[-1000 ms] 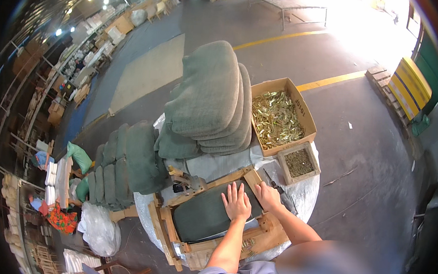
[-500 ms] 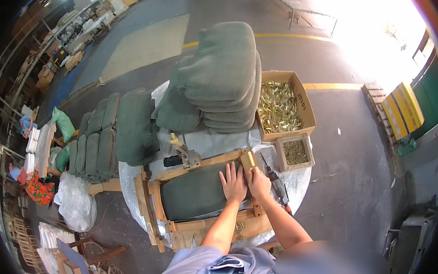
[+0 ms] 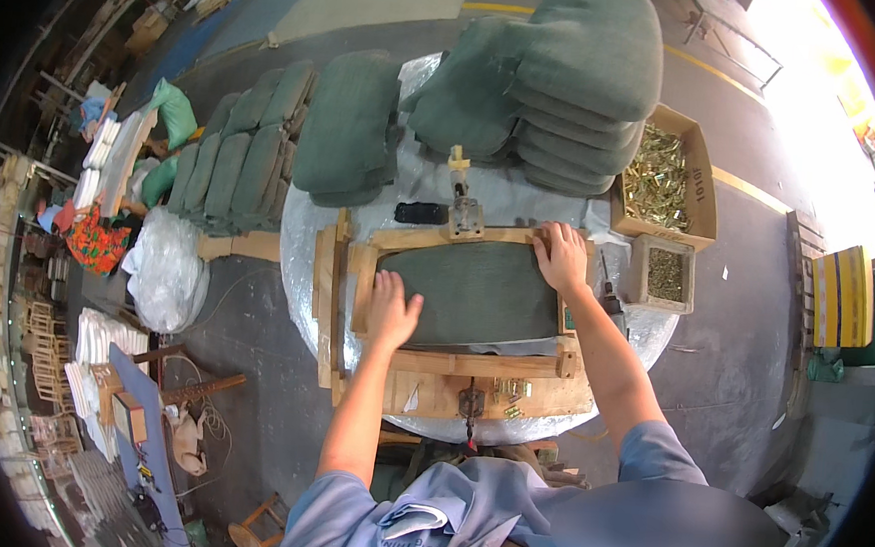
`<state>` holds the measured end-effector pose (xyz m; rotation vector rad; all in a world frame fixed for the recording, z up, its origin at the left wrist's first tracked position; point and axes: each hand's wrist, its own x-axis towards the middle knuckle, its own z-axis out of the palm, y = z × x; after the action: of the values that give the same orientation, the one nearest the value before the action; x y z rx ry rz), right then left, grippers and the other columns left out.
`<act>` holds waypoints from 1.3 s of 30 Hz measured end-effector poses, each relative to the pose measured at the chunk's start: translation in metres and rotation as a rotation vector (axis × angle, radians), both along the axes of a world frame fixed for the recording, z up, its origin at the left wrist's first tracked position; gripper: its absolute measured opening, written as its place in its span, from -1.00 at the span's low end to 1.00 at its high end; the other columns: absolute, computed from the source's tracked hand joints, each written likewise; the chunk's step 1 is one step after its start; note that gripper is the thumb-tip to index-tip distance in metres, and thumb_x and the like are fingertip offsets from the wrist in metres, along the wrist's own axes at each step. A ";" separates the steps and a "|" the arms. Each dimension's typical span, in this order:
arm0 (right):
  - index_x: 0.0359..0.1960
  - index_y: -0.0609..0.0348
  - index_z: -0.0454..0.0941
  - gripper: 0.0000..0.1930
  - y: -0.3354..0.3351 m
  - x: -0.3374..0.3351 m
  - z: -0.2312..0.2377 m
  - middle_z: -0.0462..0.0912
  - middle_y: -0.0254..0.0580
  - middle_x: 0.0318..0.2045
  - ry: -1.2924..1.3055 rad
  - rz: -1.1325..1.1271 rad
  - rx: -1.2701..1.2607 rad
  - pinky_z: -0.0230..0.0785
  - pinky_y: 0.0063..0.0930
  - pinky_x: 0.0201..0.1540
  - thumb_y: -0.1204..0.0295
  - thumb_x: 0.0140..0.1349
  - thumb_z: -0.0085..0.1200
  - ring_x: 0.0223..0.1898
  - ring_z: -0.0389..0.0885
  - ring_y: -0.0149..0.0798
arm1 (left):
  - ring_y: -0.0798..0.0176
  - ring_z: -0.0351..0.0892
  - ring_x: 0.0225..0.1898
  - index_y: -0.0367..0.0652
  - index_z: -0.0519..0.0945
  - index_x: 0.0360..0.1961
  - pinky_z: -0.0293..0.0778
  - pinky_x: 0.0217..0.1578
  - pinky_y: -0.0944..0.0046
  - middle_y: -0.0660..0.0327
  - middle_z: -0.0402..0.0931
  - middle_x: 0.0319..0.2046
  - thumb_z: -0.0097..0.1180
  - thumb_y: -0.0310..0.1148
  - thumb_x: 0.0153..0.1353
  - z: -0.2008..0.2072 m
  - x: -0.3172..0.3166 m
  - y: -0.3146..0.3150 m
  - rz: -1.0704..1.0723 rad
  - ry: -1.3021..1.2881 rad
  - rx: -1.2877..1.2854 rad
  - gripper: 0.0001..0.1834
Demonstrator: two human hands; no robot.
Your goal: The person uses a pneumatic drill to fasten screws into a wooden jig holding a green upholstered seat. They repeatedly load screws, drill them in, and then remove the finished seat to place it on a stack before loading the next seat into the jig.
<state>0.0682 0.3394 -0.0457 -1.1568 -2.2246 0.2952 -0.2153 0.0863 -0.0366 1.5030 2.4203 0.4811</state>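
Note:
A green fabric cushion pad [image 3: 476, 294] lies inside a rectangular wooden frame [image 3: 452, 362]. My left hand [image 3: 392, 311] rests at the pad's left end beside the frame's left side, its thumb apart from the fingers and nothing seen in it. At the far right corner, my right hand [image 3: 562, 259] lies over the frame's edge and the pad's corner with its fingers spread. A metal clamp-like fixture [image 3: 466, 215] stands at the middle of the far rail. To the right of the frame lies a power screwdriver [image 3: 611, 299], partly hidden by my right arm.
Beyond the frame rises a stack of green pads [image 3: 585, 72], with more pads [image 3: 346, 128] to its left. A cardboard box [image 3: 708, 190] of brass-coloured fittings and a small tray [image 3: 687, 289] of screws stand right. A black object [image 3: 421, 213] lies beside the clamp.
My left hand has moved from the pad's right part to its left end. My right hand no longer grips the yellowish block and lies at the far right corner. The view has shifted.

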 end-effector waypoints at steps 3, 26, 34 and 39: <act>0.06 0.05 0.59 -0.69 0.002 -0.006 -0.014 0.67 -0.13 0.01 -0.048 0.015 -0.017 0.33 -0.01 0.33 0.20 0.39 0.16 0.11 0.60 0.05 | -0.37 0.01 0.60 -0.35 0.31 0.50 0.04 0.57 -0.09 -0.40 0.10 0.53 0.14 -0.05 0.47 -0.015 0.015 -0.015 0.044 -0.186 0.076 -0.24; 0.03 0.00 0.63 -0.74 0.016 -0.015 -0.029 0.68 -0.18 0.01 -0.182 -0.037 0.059 0.29 -0.07 0.37 0.34 0.32 0.12 0.15 0.60 -0.02 | -0.10 0.19 0.57 -0.04 0.51 0.41 0.04 0.53 -0.23 0.01 0.35 0.48 0.09 0.07 0.46 -0.032 -0.077 0.104 -0.264 0.134 0.209 -0.37; -0.01 -0.08 0.66 -0.77 0.012 -0.015 -0.039 0.70 -0.24 -0.10 -0.227 -0.063 0.087 0.33 -0.07 0.31 0.32 0.31 0.16 0.05 0.64 -0.08 | -0.08 0.23 0.55 0.04 0.53 0.38 -0.03 0.53 -0.30 0.09 0.43 0.43 -0.09 0.03 0.56 -0.054 -0.080 0.108 -0.271 0.318 0.113 -0.47; -0.05 -0.12 0.69 -0.79 0.010 -0.016 -0.045 0.71 -0.25 -0.11 -0.167 -0.075 0.130 0.34 -0.06 0.32 0.33 0.31 0.13 0.02 0.66 -0.07 | -0.06 0.29 0.50 0.05 0.56 0.36 -0.01 0.53 -0.29 0.10 0.50 0.37 -0.12 0.08 0.55 -0.064 -0.087 0.101 -0.263 0.332 0.117 -0.46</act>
<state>0.0524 0.3499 -0.0908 -1.2290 -2.2985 0.0228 -0.3028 0.1878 -0.1003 2.0603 2.4064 0.3449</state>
